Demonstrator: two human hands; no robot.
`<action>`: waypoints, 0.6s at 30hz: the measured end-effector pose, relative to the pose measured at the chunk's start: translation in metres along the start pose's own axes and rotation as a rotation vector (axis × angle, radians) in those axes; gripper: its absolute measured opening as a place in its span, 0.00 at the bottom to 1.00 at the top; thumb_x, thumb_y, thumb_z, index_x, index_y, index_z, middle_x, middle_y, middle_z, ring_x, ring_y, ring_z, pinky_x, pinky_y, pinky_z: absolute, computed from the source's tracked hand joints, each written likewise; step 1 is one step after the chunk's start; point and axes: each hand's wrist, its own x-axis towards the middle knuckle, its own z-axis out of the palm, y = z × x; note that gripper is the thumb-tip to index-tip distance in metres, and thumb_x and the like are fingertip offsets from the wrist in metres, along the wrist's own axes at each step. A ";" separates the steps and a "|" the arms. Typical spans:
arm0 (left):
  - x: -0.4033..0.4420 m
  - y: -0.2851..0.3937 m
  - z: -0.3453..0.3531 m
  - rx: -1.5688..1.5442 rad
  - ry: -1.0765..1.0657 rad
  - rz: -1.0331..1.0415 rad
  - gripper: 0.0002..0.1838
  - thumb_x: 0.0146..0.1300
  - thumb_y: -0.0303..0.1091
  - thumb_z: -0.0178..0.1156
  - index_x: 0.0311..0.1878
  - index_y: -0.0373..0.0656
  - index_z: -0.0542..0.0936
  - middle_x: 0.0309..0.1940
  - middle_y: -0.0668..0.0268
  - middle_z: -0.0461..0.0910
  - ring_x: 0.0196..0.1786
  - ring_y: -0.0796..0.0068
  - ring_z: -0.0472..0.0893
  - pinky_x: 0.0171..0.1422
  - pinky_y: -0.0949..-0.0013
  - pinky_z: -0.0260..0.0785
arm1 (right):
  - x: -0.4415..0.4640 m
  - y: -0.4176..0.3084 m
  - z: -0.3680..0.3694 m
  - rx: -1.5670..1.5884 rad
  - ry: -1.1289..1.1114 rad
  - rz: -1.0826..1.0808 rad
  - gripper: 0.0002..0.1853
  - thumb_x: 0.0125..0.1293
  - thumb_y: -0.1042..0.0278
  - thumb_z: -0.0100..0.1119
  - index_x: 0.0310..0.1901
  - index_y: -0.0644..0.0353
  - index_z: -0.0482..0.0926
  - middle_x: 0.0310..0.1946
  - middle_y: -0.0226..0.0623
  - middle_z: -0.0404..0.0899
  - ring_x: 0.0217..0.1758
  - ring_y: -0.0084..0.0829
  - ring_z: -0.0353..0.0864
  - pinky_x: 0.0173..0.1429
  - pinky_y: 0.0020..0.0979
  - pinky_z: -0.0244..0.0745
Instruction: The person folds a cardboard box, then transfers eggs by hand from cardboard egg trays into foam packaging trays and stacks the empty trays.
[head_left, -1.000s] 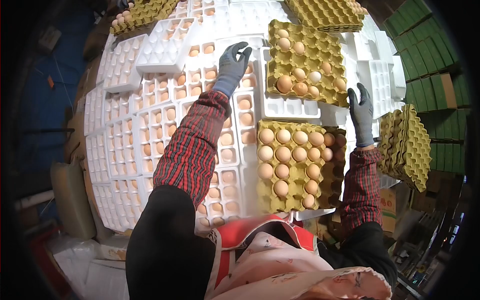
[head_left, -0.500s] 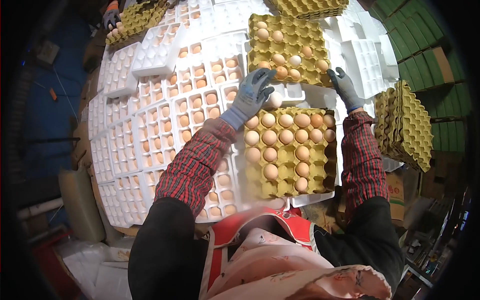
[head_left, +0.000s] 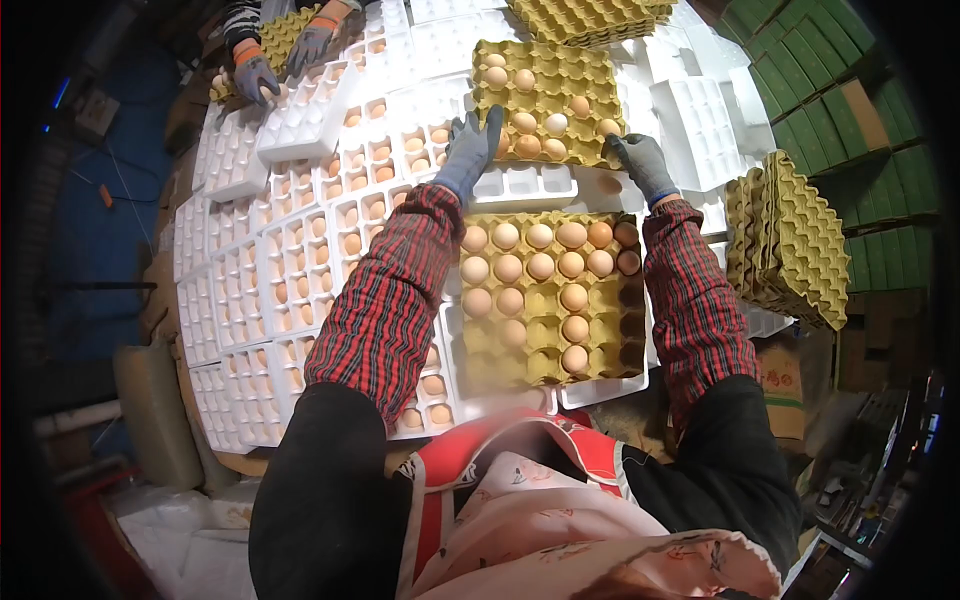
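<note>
My left hand (head_left: 471, 150), in a grey glove, is at the lower left edge of the upper yellow egg tray (head_left: 590, 75), its thumb over the rim and its fingers outside. My right hand (head_left: 642, 165), also gloved, has its fingers closed on the tray's lower right corner, beside a brown egg (head_left: 607, 127). Several eggs lie in this tray, mostly in its lower half. Nearer my body, a second yellow tray (head_left: 543, 335) holds several eggs and some bare pockets. A white tray (head_left: 525, 182) shows between the two yellow ones.
White trays with eggs (head_left: 300, 265) spread across the left. Stacked yellow trays stand at the right (head_left: 790, 240) and top (head_left: 590, 20). A co-worker's gloved hands (head_left: 315, 45) are at the upper left. Green boxes (head_left: 835, 110) line the right.
My left hand went from the white trays, past a pale egg near its fingers, to the upper yellow tray's edge. My right hand closed at its corner. The co-worker's hands came into view.
</note>
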 end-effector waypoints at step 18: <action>-0.186 0.061 -0.165 -1.044 0.340 -0.155 0.34 0.69 0.44 0.65 0.72 0.37 0.66 0.61 0.60 0.74 0.61 0.69 0.73 0.65 0.67 0.67 | -0.116 -0.077 0.015 0.588 0.017 -0.266 0.17 0.67 0.73 0.68 0.55 0.65 0.79 0.40 0.34 0.84 0.38 0.21 0.81 0.44 0.23 0.79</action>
